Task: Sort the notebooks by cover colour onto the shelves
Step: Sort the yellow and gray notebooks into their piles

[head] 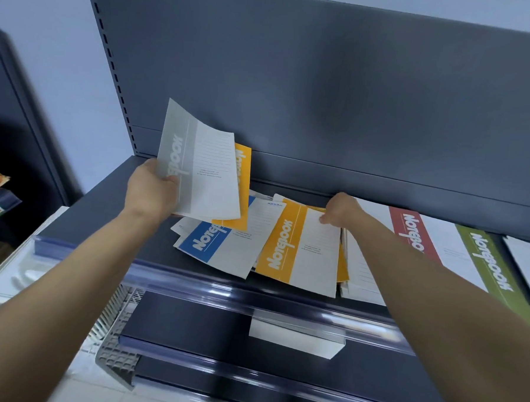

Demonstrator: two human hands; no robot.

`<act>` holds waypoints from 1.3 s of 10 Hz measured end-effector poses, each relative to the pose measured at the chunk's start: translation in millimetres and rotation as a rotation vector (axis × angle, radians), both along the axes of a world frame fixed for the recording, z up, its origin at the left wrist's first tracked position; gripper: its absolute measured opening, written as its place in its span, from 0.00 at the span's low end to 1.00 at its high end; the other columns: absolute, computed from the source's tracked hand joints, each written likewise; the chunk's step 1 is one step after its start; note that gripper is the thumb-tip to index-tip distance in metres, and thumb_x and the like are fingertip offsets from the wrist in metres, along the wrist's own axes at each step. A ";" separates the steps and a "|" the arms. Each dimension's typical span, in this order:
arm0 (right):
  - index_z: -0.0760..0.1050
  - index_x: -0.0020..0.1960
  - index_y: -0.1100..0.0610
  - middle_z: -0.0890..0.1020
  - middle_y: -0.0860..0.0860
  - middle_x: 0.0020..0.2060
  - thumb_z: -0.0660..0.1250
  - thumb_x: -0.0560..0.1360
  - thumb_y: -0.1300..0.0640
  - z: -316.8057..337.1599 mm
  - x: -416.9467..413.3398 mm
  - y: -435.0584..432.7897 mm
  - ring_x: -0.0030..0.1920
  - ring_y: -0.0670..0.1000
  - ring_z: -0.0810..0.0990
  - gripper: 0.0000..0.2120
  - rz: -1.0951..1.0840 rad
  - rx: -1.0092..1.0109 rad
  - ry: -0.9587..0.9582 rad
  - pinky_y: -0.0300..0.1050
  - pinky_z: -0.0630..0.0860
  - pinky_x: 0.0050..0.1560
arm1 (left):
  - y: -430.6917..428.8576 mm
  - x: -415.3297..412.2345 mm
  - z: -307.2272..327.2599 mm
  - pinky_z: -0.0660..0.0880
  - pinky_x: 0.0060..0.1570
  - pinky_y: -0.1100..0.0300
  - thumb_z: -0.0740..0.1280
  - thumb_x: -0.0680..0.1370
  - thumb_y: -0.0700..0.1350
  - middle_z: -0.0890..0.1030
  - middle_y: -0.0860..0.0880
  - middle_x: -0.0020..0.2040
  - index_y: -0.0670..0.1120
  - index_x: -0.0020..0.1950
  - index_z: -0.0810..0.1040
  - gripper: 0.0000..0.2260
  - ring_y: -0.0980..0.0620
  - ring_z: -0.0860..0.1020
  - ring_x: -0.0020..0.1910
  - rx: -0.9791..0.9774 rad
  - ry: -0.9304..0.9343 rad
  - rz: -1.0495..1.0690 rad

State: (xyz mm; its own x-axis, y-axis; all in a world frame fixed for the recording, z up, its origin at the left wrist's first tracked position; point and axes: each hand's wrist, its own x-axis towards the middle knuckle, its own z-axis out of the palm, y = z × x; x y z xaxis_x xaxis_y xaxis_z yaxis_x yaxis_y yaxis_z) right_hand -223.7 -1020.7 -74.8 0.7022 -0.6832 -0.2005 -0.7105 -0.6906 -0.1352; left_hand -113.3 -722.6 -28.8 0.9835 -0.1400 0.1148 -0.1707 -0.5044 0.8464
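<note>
Lower shelf: the lower shelf (190,320), under both hands, carries a white block (296,337); a wire basket (115,346) sits below the left arm
Shelf edge: a clear strip (192,277) fronts the top shelf (103,217), nearer than either grip
Right grip: the right hand (340,209) pinches the far edge of the flat yellow notebook (298,248), which lies on the top shelf
Left grip: the left hand (152,192) clasps the grey notebook (198,166) by its lower left edge, raised and tilted; the raised yellow notebook (241,181) shows just behind it
Between the grips: the blue notebook (221,244) lies flat
Right of the right grip: the red notebook (412,233) and the green notebook (493,268) lie flat, partly covered by the right arm
Writing: "Notebook" in white on each coloured band, running sideways; the small print is too fine to read
Hidden: the left fingers behind the covers; the books under the flat yellow notebook
Room: a dark grey back panel (324,96); a pale wall (50,51) to its left
</note>
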 end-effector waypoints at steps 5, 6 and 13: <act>0.68 0.67 0.56 0.71 0.56 0.63 0.73 0.71 0.45 -5.1 -14.6 9.1 0.64 0.57 0.68 0.30 0.028 -0.133 0.077 0.52 0.68 0.62 | -3.6 -15.3 -3.7 0.69 0.38 0.57 0.58 0.78 0.36 0.76 0.42 0.49 0.38 0.59 0.73 0.11 0.42 0.73 0.45 0.028 -0.006 -0.009; 0.74 0.56 0.61 0.73 0.53 0.42 0.70 0.74 0.57 6.2 -14.7 3.7 0.41 0.49 0.73 0.13 0.001 -0.050 0.003 0.38 0.71 0.40 | -9.9 -18.1 -2.4 0.68 0.33 0.59 0.57 0.78 0.36 0.76 0.42 0.50 0.38 0.60 0.73 0.11 0.43 0.72 0.45 0.019 -0.008 -0.013; 0.69 0.52 0.57 0.73 0.54 0.46 0.62 0.77 0.60 53.5 -78.8 -9.2 0.45 0.53 0.72 0.05 -0.678 0.407 -0.740 0.38 0.74 0.31 | -65.5 -15.0 -4.9 0.76 0.53 0.46 0.59 0.78 0.37 0.77 0.43 0.50 0.40 0.58 0.74 0.10 0.43 0.75 0.48 -0.062 0.051 -0.182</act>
State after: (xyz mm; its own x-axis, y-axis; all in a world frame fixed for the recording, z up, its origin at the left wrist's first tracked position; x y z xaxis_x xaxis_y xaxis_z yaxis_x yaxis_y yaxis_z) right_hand -302.5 -1029.9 -21.3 0.2437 -0.9527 -0.1818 -0.5756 0.0088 -0.8177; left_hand -128.2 -788.1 -33.7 0.9474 -0.3100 0.0795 -0.2103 -0.4158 0.8848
